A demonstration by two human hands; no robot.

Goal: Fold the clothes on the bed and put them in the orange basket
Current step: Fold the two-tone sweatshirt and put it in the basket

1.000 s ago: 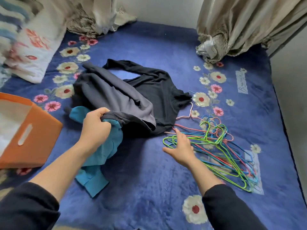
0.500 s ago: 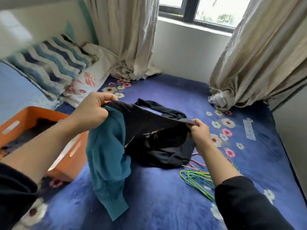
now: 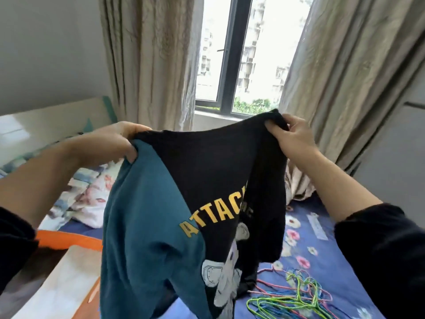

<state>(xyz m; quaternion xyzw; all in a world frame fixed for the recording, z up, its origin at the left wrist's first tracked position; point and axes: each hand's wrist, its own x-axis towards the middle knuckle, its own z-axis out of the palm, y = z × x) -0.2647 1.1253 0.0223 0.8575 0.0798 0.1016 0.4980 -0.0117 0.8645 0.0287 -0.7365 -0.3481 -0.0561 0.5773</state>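
Black-and-teal sweatshirt with yellow lettering — 1 item, held up above the blue floral bedspread. Left hand grips its teal shoulder; right hand pinches the black one. Orange basket — lower left. Coloured wire hangers lie lower right.

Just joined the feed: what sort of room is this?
Most likely a bedroom: a bed with a floral blanket, pillows lying on it, and a curtained window behind.
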